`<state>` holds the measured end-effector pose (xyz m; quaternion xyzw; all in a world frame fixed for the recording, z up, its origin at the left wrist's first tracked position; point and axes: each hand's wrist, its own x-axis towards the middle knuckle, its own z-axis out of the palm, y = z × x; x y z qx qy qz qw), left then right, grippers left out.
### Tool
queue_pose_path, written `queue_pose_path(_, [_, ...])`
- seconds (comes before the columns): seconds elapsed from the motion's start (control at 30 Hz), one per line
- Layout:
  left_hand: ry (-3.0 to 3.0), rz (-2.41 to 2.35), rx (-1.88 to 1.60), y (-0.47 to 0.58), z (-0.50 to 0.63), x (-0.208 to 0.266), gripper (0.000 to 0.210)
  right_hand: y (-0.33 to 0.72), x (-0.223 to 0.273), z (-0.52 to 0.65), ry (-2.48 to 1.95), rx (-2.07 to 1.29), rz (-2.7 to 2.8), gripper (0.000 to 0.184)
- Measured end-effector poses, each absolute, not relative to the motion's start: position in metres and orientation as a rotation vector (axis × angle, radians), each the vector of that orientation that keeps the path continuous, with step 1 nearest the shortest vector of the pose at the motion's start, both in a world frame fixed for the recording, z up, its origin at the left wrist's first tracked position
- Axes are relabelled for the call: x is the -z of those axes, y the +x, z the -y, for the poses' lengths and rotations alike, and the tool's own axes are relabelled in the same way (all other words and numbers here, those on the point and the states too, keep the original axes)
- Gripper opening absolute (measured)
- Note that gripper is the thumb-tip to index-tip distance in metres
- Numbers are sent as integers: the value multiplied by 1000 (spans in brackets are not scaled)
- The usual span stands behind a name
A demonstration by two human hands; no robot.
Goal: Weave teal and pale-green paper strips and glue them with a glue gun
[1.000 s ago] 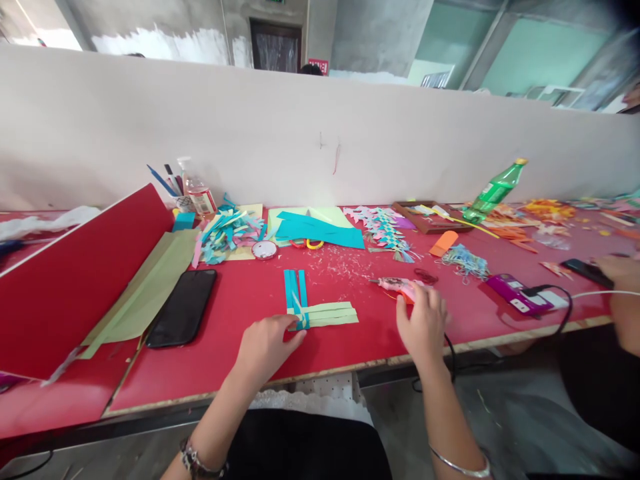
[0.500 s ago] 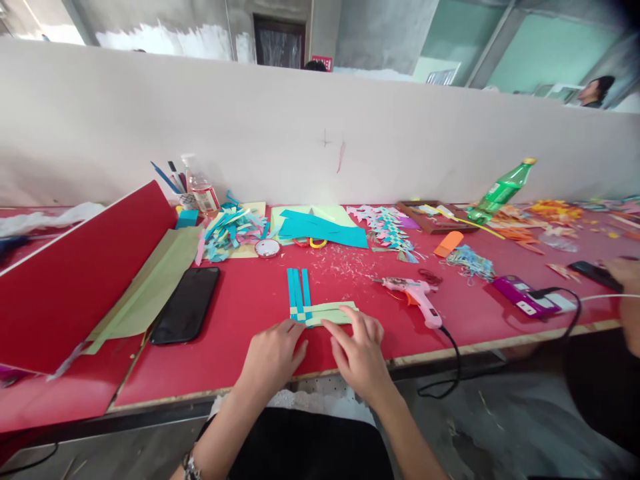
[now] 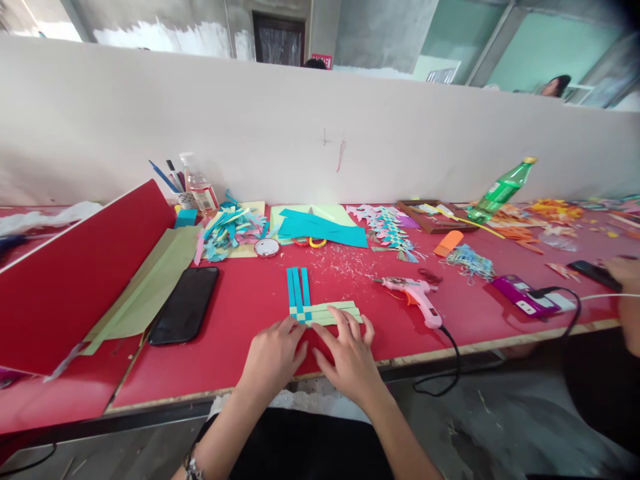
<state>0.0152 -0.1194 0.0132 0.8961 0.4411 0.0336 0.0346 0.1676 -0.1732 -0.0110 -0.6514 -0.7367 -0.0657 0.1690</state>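
Note:
A small weave of blue and pale green paper strips (image 3: 313,303) lies flat on the red table (image 3: 240,313), just in front of me. My left hand (image 3: 274,353) rests on the table with its fingertips at the weave's near left corner. My right hand (image 3: 350,353) lies beside it, fingers spread, tips touching the green strips' near edge. Neither hand lifts anything. A pink glue gun (image 3: 415,297) lies on the table to the right, apart from both hands, its black cord trailing over the edge.
A black phone (image 3: 184,305) lies left, beside green paper and a red board (image 3: 75,280). Farther back are strip scraps (image 3: 230,230), blue sheets (image 3: 323,228), scissors, a tape roll and a green bottle (image 3: 497,192). Another person's hand (image 3: 627,280) works at the right edge.
My right hand left the glue gun, which now lies on the table, and came left to the woven strips. My left hand stayed at the weave's near corner.

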Motion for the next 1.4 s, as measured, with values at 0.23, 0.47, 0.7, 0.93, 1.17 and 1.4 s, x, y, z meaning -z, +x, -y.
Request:
queue_pose_path(0.23, [2721,-1352,-113,14,120,-13,28,172,13,173,-1882,191,2057,35])
queue_pose_path(0.47, [2717,-1361,-125,14,119,-12,29,180,15,177,-1895,290,2000,35])
queue_pose_path(0.7, [2719,-1370,-104,15,119,-13,28,184,19,183,-1907,318,1994,35])
queue_pose_path(0.93, [2686,-1378,-89,15,120,-14,29,184,20,183,-1926,343,1947,35])
queue_pose_path(1.17, [2715,-1361,-105,15,120,-13,29,193,19,184,-2001,376,1845,33])
queue_pose_path(1.4, [2682,-1381,-87,15,120,-14,29,206,23,185,-2015,432,1800,30])
